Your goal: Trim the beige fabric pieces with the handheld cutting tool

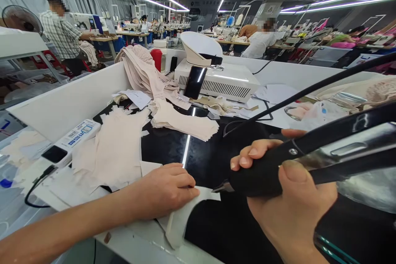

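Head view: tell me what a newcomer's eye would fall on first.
Likely the big black handheld tool in the right hand at the right foreground, its pointed tip by the end of a pale piece. The left hand rests on that piece at the near edge. Behind, a white visor sits on a vented white box.

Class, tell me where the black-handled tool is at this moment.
The black-handled tool is on the right side of the head view, held in the right hand, its metal tip at the pale piece by the left hand.
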### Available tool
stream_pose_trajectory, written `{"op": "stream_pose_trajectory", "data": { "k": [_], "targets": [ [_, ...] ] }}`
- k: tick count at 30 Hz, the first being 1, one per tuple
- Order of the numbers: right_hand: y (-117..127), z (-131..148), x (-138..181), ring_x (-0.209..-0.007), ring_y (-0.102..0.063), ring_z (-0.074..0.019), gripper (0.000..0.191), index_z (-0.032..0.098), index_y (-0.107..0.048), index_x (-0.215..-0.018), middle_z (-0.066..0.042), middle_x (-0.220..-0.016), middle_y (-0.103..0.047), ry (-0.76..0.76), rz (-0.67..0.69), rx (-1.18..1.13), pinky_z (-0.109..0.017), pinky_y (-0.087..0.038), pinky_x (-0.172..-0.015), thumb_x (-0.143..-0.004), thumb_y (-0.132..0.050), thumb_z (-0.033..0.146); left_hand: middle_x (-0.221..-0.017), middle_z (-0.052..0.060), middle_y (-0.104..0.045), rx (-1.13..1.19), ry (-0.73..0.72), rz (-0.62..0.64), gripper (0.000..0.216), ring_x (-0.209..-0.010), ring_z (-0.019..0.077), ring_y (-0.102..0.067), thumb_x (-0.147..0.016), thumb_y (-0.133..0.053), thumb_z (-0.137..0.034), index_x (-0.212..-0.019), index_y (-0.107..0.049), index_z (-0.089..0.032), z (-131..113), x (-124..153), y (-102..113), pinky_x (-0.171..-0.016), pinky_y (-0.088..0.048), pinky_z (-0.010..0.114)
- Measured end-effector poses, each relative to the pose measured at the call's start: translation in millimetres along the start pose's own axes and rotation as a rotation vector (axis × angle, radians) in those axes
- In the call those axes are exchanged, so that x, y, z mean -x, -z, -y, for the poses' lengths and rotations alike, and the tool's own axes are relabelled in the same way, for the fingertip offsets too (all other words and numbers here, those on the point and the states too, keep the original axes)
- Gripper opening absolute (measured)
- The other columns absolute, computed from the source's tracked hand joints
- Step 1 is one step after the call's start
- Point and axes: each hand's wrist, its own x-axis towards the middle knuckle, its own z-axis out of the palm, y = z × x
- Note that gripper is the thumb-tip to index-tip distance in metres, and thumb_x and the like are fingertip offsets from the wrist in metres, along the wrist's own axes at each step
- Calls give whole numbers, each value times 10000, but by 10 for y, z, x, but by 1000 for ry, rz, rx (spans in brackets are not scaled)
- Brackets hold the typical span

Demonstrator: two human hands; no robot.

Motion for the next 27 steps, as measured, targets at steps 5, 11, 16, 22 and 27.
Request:
{"op": "stream_pose_trajectory", "data": {
  "k": [5,11,16,22,27],
  "targets": [
    [-70,-80,24,-562,-723,-197,470,317,-794,-1158,68,-768,-752,12,37,14,-323,-654,-498,-850,-1098,501,-992,39,-752,-9,-9,4,227,-925,200,-720,-1218,-615,-51,-1105,-788,-146,6,-28,-6,-1003,-638,351],
    [-63,-127,64,-577,-721,-195,454,315,-759,-1189,70,-778,-752,22,36,23,-317,-653,-511,-892,-1062,478,-974,37,-737,-29,-15,28,189,-934,195,-723,-1243,-625,-96,-1161,-785,-156,-2,-31,1,-1004,-641,335],
    [-12,-83,41,-591,-712,-195,426,323,-785,-1182,66,-786,-740,18,27,46,-313,-624,-513,-886,-1062,455,-1008,43,-763,-14,-19,-1,227,-945,196,-720,-1247,-605,-84,-1130,-790,-146,4,-18,-2,-1019,-642,354],
    [69,-57,22,-590,-718,-201,410,327,-820,-1168,59,-781,-735,37,16,48,-326,-630,-505,-874,-1073,460,-1037,59,-783,-9,-20,27,228,-941,200,-718,-1197,-618,-15,-1130,-795,-142,12,-20,-3,-967,-649,351],
    [64,-68,18,-588,-718,-203,387,324,-809,-1166,64,-774,-736,43,13,68,-316,-600,-518,-902,-1062,451,-1037,62,-796,25,-27,-29,261,-938,200,-731,-1225,-571,-31,-1167,-808,-123,16,-32,18,-979,-647,344]
  ]
}}
